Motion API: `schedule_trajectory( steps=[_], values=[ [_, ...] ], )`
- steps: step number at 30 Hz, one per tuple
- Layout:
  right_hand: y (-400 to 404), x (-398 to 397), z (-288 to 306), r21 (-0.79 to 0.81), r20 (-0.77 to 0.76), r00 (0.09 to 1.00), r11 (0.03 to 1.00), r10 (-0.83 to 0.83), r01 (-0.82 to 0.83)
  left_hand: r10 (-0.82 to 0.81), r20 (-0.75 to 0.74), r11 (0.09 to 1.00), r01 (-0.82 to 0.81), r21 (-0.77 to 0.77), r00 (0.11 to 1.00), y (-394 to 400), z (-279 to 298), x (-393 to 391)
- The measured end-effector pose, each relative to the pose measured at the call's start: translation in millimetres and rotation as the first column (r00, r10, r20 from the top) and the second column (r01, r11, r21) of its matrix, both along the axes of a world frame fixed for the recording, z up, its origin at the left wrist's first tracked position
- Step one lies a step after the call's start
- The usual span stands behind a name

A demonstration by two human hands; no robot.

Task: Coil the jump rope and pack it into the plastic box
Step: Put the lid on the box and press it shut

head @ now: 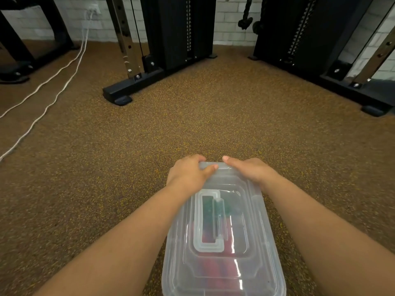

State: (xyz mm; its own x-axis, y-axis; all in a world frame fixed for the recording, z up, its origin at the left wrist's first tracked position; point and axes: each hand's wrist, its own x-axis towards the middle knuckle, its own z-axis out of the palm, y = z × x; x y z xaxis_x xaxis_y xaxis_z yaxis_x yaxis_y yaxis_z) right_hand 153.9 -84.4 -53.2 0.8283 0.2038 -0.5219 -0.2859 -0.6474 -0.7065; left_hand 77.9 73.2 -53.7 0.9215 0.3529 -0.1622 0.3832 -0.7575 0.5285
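Observation:
A clear plastic box (254, 248) with its lid on lies on the brown speckled floor in front of me. A folded handle is set into the middle of the lid. Through the cloudy plastic I make out the jump rope (215, 268) as red and dark green shapes inside. My left hand (189, 173) grips the far left corner of the lid, thumb on top. My right hand (249, 168) grips the far right corner the same way, fingers curled over the far edge.
Black gym machine frames (132, 86) stand on the floor ahead, left and right (350, 90). Two white cables (51, 90) trail across the floor at the left. A white brick wall (230, 20) lies behind.

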Motion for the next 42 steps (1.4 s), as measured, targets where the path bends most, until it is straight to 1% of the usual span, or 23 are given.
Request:
schedule_trajectory(
  steps=[2, 6, 7, 10, 11, 13, 14, 17, 20, 24, 28, 31, 34, 40, 42],
  values=[
    [0, 4, 1, 0.021, -0.056, 0.998, 1.0, 0.021, -0.019, -0.009, 0.016, 1.0, 0.009, 0.022, 1.0, 0, -2, -1],
    [-4, 9, 2, 0.083, -0.14, 0.988, 0.995, 0.069, -0.058, -0.018, 0.022, 1.0, 0.018, 0.016, 1.0, 0, -3, -1],
    [-5, 9, 1, 0.13, -0.147, 0.987, 0.99, 0.068, -0.049, -0.023, 0.021, 1.0, 0.023, 0.015, 1.0, 0, -2, 0],
    [-7, 7, -8, 0.343, -0.121, 0.993, 0.937, -0.017, 0.058, -0.03, 0.052, 0.999, 0.031, -0.019, 0.998, 1, -1, 1],
    [-8, 4, -10, 0.384, -0.098, 0.995, 0.921, -0.032, 0.067, -0.025, 0.065, 0.999, 0.028, -0.046, 0.998, 1, -1, 1],
    [-10, 0, -13, 0.418, -0.044, 0.999, 0.908, -0.002, 0.02, -0.01, 0.074, 0.995, 0.017, -0.095, 0.997, 1, -1, 0],
    [-11, -1, -14, 0.422, -0.024, 0.999, 0.907, 0.023, -0.01, -0.008, 0.075, 0.995, 0.016, -0.101, 0.997, 0, -1, 0],
    [-15, -1, -14, 0.429, 0.009, 0.996, 0.899, 0.091, -0.086, -0.016, 0.115, 0.998, 0.022, -0.053, 0.993, 0, -2, 1],
    [-16, 0, -14, 0.392, 0.038, 0.989, 0.908, 0.14, -0.144, 0.022, 0.15, 0.995, -0.007, -0.098, 0.988, 3, -2, 1],
    [-15, 2, -18, 0.34, 0.107, 0.984, 0.925, 0.143, -0.171, -0.056, 0.085, 0.992, 0.065, -0.104, 0.995, 5, -3, 3],
    [-15, 4, -24, 0.315, 0.146, 0.98, 0.933, 0.135, -0.175, -0.09, 0.062, 0.989, 0.097, -0.115, 0.994, 6, -1, 6],
    [-15, 3, -25, 0.304, 0.188, 0.975, 0.938, 0.114, -0.168, -0.104, 0.095, 0.985, 0.116, -0.128, 0.99, 7, -3, 7],
    [-14, 0, -24, 0.291, 0.237, 0.968, 0.944, 0.086, -0.155, -0.08, 0.138, 0.985, 0.1, -0.143, 0.987, 8, -5, 8],
    [-12, -5, -24, 0.294, 0.257, 0.966, 0.951, 0.021, -0.099, -0.047, 0.187, 0.982, 0.08, -0.174, 0.981, 8, -6, 6],
    [-11, -8, -25, 0.284, 0.279, 0.96, 0.955, -0.002, -0.08, -0.048, 0.199, 0.984, 0.08, -0.157, 0.979, 7, -6, 4]
  ],
)
